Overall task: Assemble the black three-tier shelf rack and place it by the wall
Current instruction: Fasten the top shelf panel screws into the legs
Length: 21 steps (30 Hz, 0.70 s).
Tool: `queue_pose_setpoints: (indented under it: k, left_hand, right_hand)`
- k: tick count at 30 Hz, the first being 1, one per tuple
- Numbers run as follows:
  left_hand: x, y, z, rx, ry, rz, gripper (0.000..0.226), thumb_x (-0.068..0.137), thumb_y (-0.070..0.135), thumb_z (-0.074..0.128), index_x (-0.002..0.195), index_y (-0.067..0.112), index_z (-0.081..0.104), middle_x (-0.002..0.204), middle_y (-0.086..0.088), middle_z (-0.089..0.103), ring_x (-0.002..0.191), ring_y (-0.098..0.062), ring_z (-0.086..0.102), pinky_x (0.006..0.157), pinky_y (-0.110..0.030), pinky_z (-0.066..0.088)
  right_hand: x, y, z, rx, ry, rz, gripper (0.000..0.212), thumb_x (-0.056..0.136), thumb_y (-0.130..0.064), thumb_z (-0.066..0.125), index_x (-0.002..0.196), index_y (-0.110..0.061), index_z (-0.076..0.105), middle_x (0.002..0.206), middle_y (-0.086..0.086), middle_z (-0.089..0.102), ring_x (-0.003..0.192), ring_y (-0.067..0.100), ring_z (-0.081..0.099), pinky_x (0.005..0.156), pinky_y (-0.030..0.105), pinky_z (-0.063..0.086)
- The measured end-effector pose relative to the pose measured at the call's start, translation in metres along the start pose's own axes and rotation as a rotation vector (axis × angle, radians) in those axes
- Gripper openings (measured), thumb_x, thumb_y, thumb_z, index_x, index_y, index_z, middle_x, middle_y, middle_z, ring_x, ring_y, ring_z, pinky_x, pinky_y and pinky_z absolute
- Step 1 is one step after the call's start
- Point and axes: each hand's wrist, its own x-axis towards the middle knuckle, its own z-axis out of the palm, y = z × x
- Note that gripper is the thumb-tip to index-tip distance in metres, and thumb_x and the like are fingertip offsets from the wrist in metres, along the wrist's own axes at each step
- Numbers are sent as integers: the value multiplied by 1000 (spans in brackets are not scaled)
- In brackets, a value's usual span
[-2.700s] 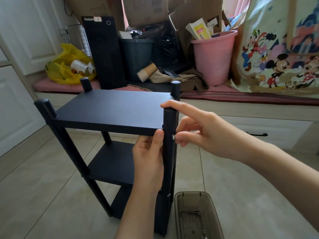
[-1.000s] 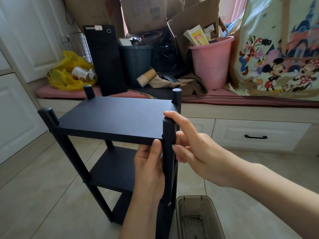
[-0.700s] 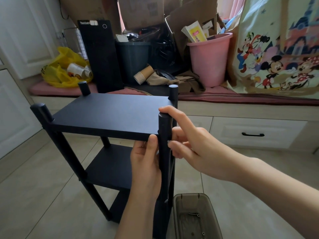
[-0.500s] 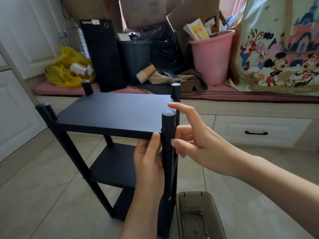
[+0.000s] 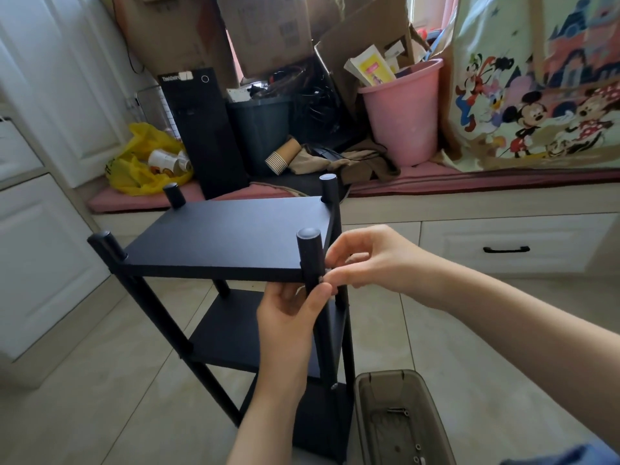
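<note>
The black three-tier shelf rack (image 5: 228, 236) stands upright on the tiled floor in front of me, its top board level between its black posts. My left hand (image 5: 292, 313) grips the near right post (image 5: 310, 253) just under the top board. My right hand (image 5: 365, 260) pinches a small silver screw (image 5: 327, 271) against the right side of that post at the level of the top board. The lower two shelves are partly hidden behind my left forearm.
A translucent brown parts tray (image 5: 399, 421) with a few screws lies on the floor right of the rack. Behind is a low bench with a pink cushion (image 5: 469, 179), a pink bucket (image 5: 402, 112), a black computer tower (image 5: 204, 129), a yellow bag (image 5: 144, 162) and cardboard boxes. White cabinets stand at left.
My right forefinger has come off the top of the near right post, and the fingers now pinch at the screw on its side. My left hand has kept its hold on the post.
</note>
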Motion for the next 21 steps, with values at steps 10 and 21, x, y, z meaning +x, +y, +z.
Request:
queue_pose_setpoints:
  k: [10,21]
  left_hand:
    - [-11,-6,12,146,88,90,34,82,53,59,96,24,70,87,7,75,83,-5,71,72,-12,51]
    - [-6,-17,23,302,61,91,46,89,58,36,100,18,55,70,22,58,68,0,56,65,-12,44]
  right_hand:
    - [22,-18,28,388,222,416,52,98,-62,37,84,-13,49,60,2,48,40,12,39,42,18,34]
    - [46,-19,46,34,378,284,40,103,-38,39,71,-14,40,61,4,42,52,19,40,52,29,27]
